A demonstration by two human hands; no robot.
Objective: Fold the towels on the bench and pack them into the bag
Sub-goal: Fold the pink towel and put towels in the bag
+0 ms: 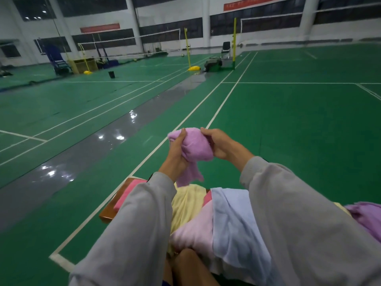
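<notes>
A bunched purple towel (195, 147) is held up in the air above the bench. My left hand (176, 153) grips its left side with the thumb on top, and my right hand (221, 145) pinches its right edge. A loose tail of it hangs down between my wrists. Below, on the wooden bench (111, 207), lie a yellow towel (187, 205), a pale pink towel (195, 230), a light blue towel (233, 221), a darker pink towel (125, 195) and another purple towel (367, 217) at the right edge. No bag is in view.
The bench stands on a green badminton court floor (288, 131) with white lines and a grey strip to the left. Net posts (234, 42), a chair (225, 49) and a small black bin (111, 74) stand far off. My knee (189, 263) shows at the bottom.
</notes>
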